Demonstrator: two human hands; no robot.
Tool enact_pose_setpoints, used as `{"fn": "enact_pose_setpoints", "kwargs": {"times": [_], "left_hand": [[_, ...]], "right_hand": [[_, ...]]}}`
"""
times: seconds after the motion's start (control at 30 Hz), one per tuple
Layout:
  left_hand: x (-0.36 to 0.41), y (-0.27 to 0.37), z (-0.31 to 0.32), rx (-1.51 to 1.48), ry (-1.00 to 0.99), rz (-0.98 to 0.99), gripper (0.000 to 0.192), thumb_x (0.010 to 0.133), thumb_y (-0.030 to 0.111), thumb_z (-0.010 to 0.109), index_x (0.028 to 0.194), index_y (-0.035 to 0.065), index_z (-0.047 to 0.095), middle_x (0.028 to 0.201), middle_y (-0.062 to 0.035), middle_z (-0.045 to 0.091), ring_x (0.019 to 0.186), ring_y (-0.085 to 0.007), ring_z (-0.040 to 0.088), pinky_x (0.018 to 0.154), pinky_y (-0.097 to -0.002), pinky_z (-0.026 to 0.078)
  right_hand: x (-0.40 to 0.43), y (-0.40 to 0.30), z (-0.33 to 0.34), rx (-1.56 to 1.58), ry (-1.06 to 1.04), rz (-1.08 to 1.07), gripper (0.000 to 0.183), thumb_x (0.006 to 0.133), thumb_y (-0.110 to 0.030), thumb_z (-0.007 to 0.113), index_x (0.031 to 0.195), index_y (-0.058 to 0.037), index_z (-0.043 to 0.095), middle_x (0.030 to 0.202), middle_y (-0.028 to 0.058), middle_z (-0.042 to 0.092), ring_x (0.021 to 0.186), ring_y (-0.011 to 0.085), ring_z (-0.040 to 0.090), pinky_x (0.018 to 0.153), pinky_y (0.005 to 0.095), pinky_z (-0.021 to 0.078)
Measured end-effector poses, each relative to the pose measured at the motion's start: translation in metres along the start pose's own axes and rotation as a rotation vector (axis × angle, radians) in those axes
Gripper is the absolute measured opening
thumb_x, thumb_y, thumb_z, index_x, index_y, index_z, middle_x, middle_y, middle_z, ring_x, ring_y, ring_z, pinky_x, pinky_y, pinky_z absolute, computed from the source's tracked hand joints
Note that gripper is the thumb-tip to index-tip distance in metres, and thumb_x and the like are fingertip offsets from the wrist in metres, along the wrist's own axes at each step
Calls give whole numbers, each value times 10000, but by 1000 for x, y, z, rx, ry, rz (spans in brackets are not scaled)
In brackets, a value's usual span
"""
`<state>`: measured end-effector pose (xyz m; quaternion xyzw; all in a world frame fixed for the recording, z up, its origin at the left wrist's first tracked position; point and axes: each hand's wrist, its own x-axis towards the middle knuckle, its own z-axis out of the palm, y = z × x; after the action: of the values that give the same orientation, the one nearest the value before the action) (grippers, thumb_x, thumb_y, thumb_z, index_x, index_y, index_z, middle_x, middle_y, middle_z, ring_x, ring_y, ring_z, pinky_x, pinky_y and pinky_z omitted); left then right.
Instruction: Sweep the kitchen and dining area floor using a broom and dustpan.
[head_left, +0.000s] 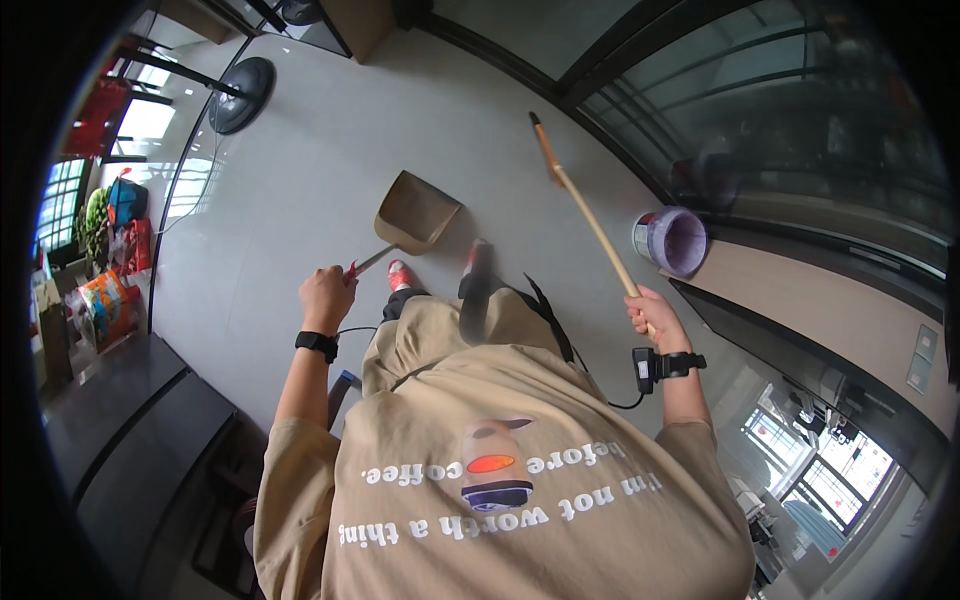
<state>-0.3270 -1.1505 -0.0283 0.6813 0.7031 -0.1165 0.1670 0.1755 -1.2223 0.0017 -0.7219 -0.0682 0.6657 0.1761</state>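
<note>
My left hand (328, 296) grips the handle of a tan long-handled dustpan (424, 210); the pan is on or just above the floor ahead of my feet. In my right hand (654, 315) is the light wooden stick of a broom (600, 229), held out to the right. Its orange-brown head (547, 150) with a dark end reaches forward, near the glass doors. A wide gap of floor separates the broom head from the dustpan. Whether the head touches the floor, I cannot tell.
A purple-stained bucket (679, 241) stands by the glass sliding door (712, 112) on the right. The round black base (244, 94) of a stand is at the far left, with a thin cable nearby. Bags (112, 300) lie along the left side, beyond a dark cabinet (150, 420).
</note>
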Motion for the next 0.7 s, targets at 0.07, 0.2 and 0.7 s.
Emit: {"fn": "enact_pose_setpoints", "kwargs": {"times": [0.07, 0.2, 0.7], "left_hand": [[-6, 5, -1, -1, 16, 34, 213, 705, 275, 596, 661, 67, 605, 631, -123, 589, 584, -301, 579, 516, -375, 456], [-18, 26, -1, 21, 9, 42, 208, 710, 269, 597, 658, 68, 602, 621, -122, 585, 582, -301, 578, 511, -375, 455], [-16, 74, 6, 97, 60, 69, 224, 726, 266, 591, 647, 59, 621, 637, -120, 596, 579, -290, 588, 518, -366, 463]], "right_hand": [[26, 0, -14, -122, 79, -35, 115, 765, -89, 530, 845, -102, 448, 575, -16, 399, 376, 33, 327, 302, 174, 234], [101, -17, -53, -329, 269, -90, 46, 767, -90, 498, 794, -64, 471, 524, -15, 387, 366, 72, 340, 306, 203, 263], [55, 61, 28, -468, 30, 48, 129, 751, -44, 476, 872, -57, 430, 558, 4, 397, 380, 86, 368, 311, 223, 291]]}}
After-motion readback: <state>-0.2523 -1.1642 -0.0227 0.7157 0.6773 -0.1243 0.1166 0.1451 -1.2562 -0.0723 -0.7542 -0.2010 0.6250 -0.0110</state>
